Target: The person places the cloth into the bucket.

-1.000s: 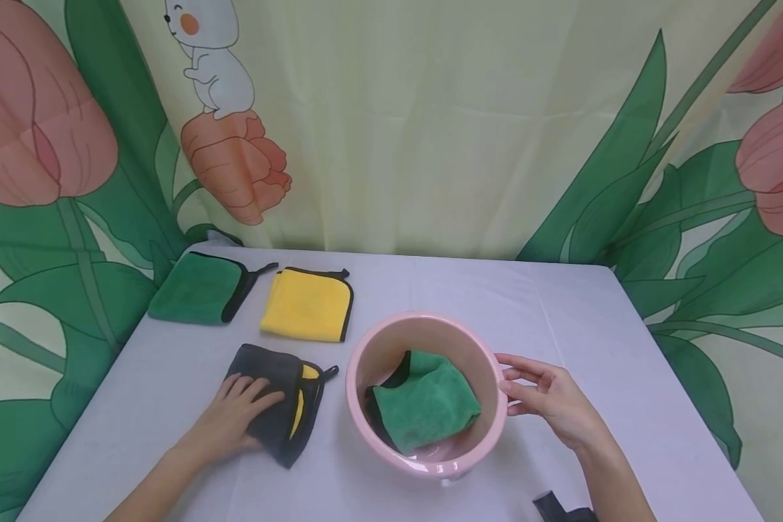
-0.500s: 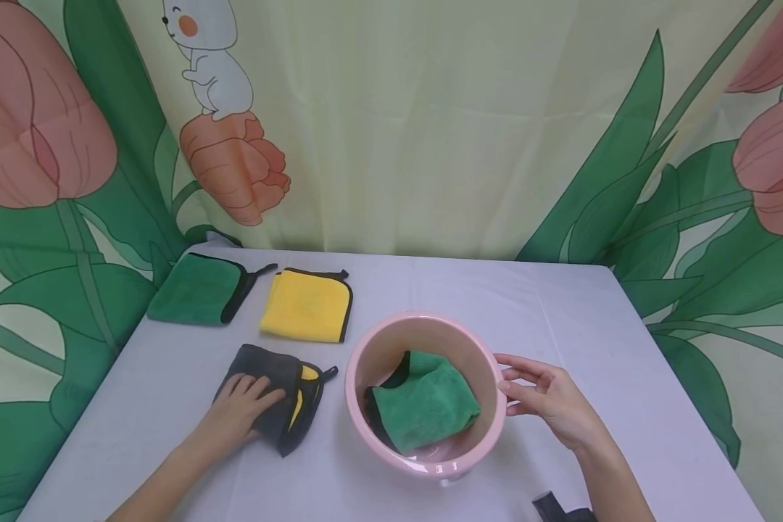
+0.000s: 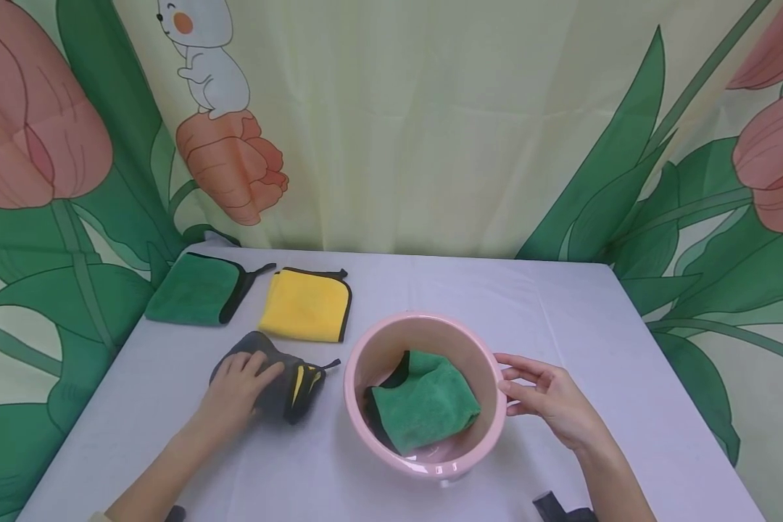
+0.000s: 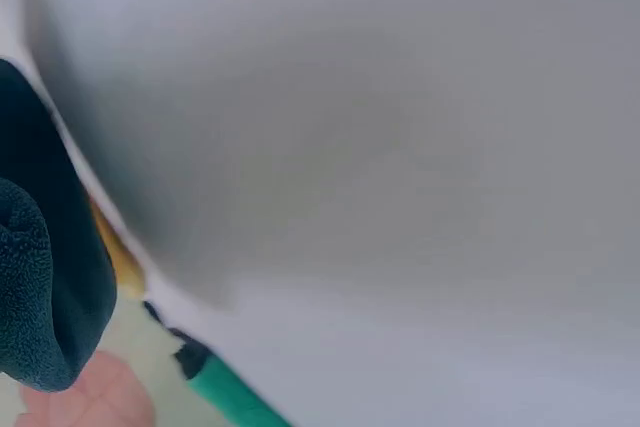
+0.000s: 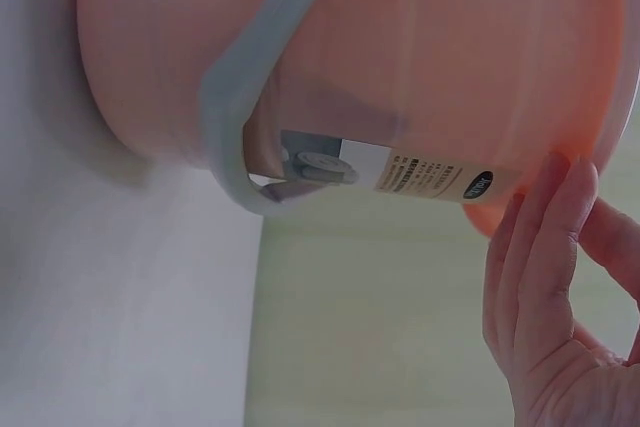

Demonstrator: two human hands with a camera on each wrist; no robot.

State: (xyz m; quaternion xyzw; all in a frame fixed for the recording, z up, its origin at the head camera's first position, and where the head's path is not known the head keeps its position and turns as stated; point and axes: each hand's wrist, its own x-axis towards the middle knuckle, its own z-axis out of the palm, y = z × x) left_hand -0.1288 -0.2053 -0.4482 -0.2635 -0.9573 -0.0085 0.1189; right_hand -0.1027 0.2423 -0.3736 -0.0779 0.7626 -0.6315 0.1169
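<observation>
My left hand (image 3: 238,388) grips a folded dark grey towel (image 3: 277,391) with a yellow inner side and black edging, left of the bucket. In the left wrist view the grey towel (image 4: 60,277) bulges at the left edge, above the white cloth; the fingers are hidden there. A pink bucket (image 3: 424,467) stands mid-table with a crumpled green towel (image 3: 431,402) inside. My right hand (image 3: 551,395) touches the bucket's right rim with extended fingers. In the right wrist view the fingertips (image 5: 575,187) lie against the outer wall, near a label (image 5: 435,177) and a grey handle (image 5: 235,97).
Behind the left hand lie a folded green towel (image 3: 199,288) and a folded yellow towel (image 3: 307,304), both with black edging. A white cloth (image 3: 535,312) covers the table. A printed curtain (image 3: 398,130) hangs behind its far edge. Part of a black device (image 3: 557,507) shows near the right wrist.
The left hand has taken up the grey towel, which now bunches and looks lifted, shifting slightly away from the near edge. The right hand and the bucket have stayed put.
</observation>
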